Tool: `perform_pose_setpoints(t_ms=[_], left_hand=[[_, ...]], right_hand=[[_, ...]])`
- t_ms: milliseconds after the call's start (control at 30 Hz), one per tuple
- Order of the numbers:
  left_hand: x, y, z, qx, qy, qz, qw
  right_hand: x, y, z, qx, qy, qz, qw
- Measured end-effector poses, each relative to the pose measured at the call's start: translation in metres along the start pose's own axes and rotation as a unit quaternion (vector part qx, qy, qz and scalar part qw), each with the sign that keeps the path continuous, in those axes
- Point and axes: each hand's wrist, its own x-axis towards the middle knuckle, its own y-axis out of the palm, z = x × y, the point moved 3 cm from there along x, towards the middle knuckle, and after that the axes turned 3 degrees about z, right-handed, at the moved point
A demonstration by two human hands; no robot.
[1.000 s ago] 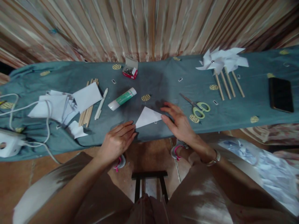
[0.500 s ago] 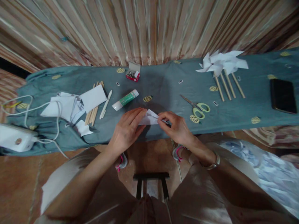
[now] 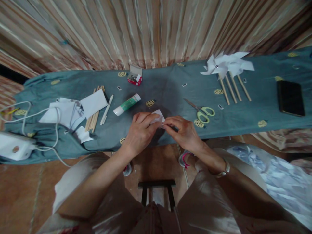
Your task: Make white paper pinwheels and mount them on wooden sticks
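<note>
A small folded white paper (image 3: 158, 116) sits at the near edge of the teal cloth-covered table (image 3: 170, 87), held between both my hands. My left hand (image 3: 140, 133) curls over its left side with fingers bent onto it. My right hand (image 3: 184, 131) pinches its right corner. Most of the paper is hidden under my fingers. A glue stick (image 3: 126, 104) lies just beyond my left hand, and green-handled scissors (image 3: 203, 112) lie just right of my right hand.
White paper sheets (image 3: 70, 110), wooden sticks (image 3: 94, 112) and a white pen (image 3: 106, 109) lie at left, with a white cabled device (image 3: 13, 146) at the edge. A red pin box (image 3: 135, 76) stands at the back. Paper pinwheels (image 3: 225, 66) and a dark phone (image 3: 290, 97) lie right.
The flat white triangle was lifted and folded smaller. Both hands closed in on it and now meet over it; the left hand moved right.
</note>
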Motion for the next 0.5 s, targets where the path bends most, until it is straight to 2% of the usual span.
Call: perform_pose_setpoints(t_ms=[267, 400, 500], left_hand=[[0.005, -0.009, 0.006, 0.019, 0.001, 0.016, 1.000], [-0.002, -0.004, 0.011, 0.020, -0.005, 0.034, 0.999], [-0.012, 0.002, 0.015, 0.008, -0.004, 0.049, 0.999]], right_hand=[[-0.002, -0.009, -0.001, -0.061, -0.015, -0.027, 0.998], [-0.006, -0.012, -0.008, -0.086, -0.021, -0.029, 0.996], [-0.010, -0.010, -0.015, -0.122, -0.041, -0.004, 0.992]])
